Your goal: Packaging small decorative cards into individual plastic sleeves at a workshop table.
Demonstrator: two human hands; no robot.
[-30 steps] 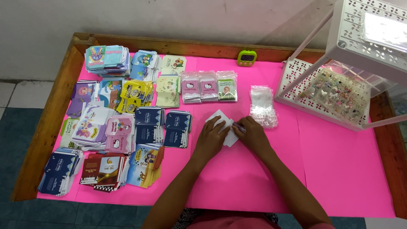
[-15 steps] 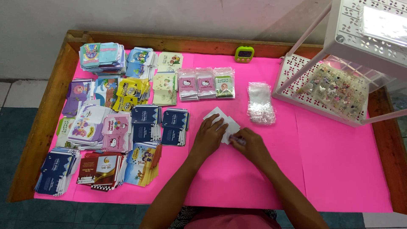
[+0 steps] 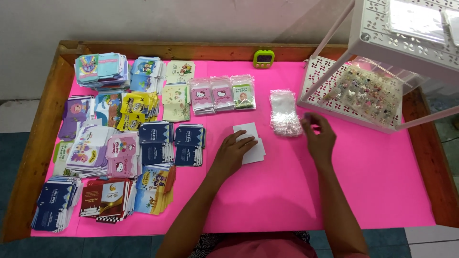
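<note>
Pink tabletop (image 3: 373,181), left hand (image 3: 232,153) flat on white cards (image 3: 251,143).

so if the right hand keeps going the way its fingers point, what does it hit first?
Probably the white rack: the right hand points up and away, beside the clear bags. Depth is unclear, so it may pass short of the rack's edge.

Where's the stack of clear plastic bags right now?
Head view: the clear plastic bags lie right of centre on the pink mat, just left of the right hand.

A wooden-framed table (image 3: 38,143) covered in pink sheeting (image 3: 373,191) stands against a pale wall (image 3: 191,19) above a blue-tiled floor (image 3: 9,153).
</note>
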